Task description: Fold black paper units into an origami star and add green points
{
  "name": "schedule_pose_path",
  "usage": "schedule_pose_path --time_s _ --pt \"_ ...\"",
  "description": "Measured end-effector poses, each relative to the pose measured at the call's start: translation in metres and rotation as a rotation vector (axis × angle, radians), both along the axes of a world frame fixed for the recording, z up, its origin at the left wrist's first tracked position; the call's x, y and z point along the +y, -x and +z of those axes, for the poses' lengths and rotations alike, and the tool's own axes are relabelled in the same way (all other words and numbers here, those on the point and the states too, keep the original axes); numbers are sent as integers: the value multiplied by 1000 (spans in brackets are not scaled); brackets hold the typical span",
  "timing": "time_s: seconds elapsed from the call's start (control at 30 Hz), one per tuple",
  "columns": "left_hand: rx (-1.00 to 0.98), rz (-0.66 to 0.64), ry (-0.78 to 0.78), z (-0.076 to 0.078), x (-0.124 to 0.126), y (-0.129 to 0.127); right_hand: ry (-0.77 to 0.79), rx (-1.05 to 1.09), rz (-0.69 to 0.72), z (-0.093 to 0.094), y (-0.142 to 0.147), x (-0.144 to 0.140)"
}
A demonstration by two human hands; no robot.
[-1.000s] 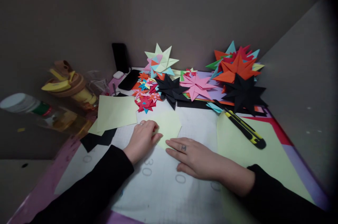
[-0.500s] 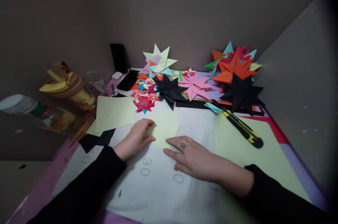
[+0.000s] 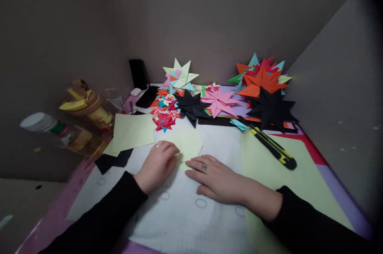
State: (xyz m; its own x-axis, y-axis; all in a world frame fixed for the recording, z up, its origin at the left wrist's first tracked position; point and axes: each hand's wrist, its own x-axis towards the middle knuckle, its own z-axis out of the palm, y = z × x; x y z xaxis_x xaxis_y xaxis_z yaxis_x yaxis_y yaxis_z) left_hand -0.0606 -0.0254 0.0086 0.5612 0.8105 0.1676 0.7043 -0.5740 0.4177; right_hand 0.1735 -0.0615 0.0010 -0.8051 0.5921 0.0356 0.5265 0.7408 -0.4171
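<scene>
A pale yellow-green sheet of folding paper [image 3: 191, 142] lies on the white printed sheet in front of me. My left hand [image 3: 158, 164] is at its left side, thumb and fingertips drawn together on the paper, partly covering it. At the lower right edge of the paper rests my right hand [image 3: 214, 176], fingers stretched out and lying flat, with a ring on one finger. A small gap separates the two hands' fingertips. Left of my left hand lies another pale yellow-green sheet [image 3: 133, 130].
Behind are folded paper stars, among them a black star [image 3: 191, 104], a pink star [image 3: 220, 101] and an orange star [image 3: 263, 80]. A yellow and black utility knife [image 3: 272, 146] lies right on large green paper [image 3: 299, 182]. A bottle [image 3: 77, 138] and cup [image 3: 95, 110] stand left.
My left hand has shifted right over the paper, its fingers curling closer together. The right hand stays almost in place. The camera view has shifted slightly.
</scene>
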Motion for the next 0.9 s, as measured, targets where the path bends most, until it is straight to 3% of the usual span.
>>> schedule_pose_path --time_s 0.1,0.2,0.43,0.57,0.67,0.73,0.8,0.9 --pt "48 -138 -6 -4 -13 -7 -106 110 -67 -5 -6 3" --pt "38 -124 9 -10 -18 -7 -262 163 -138 -10 -13 9" --pt "-18 -99 -24 -7 -24 -13 -258 44 -109 -14 -11 9" --pt "-211 75 -97 -3 -29 -19 -424 233 -136 -12 -11 1" --pt "-622 329 117 11 -24 -21 -477 491 -312 -15 -12 -1" --pt "-964 458 372 22 -18 -24 -350 659 -398 -19 -12 2" --pt "-1226 472 618 29 -13 -29 -93 800 -426 -26 -10 5" --pt "-1340 487 838 25 -9 -33 280 922 -452 -34 -5 7"
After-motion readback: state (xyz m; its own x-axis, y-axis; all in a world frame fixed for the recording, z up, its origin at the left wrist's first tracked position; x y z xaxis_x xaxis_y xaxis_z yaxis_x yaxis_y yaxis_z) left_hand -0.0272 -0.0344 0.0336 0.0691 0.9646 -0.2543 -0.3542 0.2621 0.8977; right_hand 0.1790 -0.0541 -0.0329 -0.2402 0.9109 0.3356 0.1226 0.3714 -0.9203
